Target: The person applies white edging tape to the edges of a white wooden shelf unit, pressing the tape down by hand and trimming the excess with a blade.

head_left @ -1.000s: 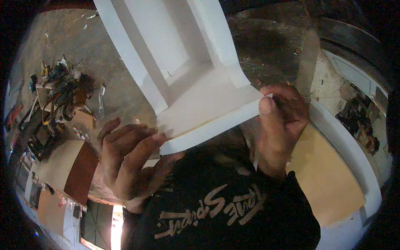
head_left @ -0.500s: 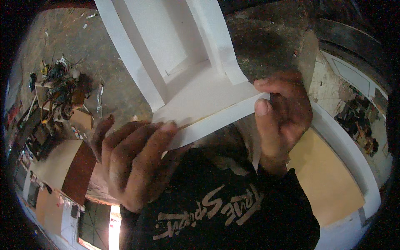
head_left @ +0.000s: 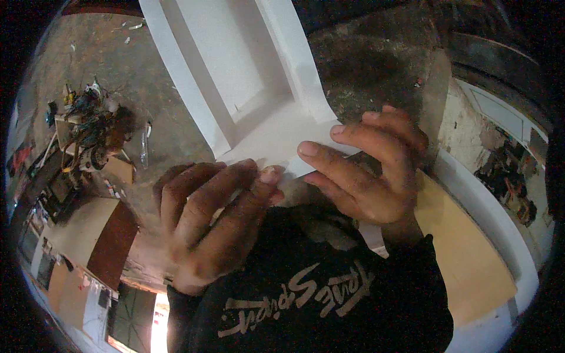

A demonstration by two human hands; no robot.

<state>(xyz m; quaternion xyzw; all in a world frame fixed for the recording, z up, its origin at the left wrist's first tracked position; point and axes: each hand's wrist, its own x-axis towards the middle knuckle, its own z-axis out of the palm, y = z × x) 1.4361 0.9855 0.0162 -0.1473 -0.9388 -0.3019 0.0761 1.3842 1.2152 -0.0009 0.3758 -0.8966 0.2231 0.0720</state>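
Observation:
A long white sheet of card (head_left: 235, 47), its sides folded up with strips turned outward, stretches away from me toward the top of the view. My left hand (head_left: 215, 209) pinches the near end, thumb and fingers closed on its edge close to the left corner. On the right part of that same end, my right hand (head_left: 374, 167) grips the edge, fingertips on the upper face and thumb lower down. The fingers cover much of the near flap, and the card's far end runs out of view.
Tangled wires and parts (head_left: 94, 123) lie on the dark, rough floor (head_left: 153, 76) at left, beside a thin clear strip (head_left: 145, 144). At right is a pale yellow board (head_left: 465, 259). A brown-sided cabinet (head_left: 112, 235) and a bright doorway (head_left: 159, 323) appear lower left.
My right hand has shifted left and inward along the near edge, its fingers now laid over the card. My left hand has slid slightly right. The near flap is more covered.

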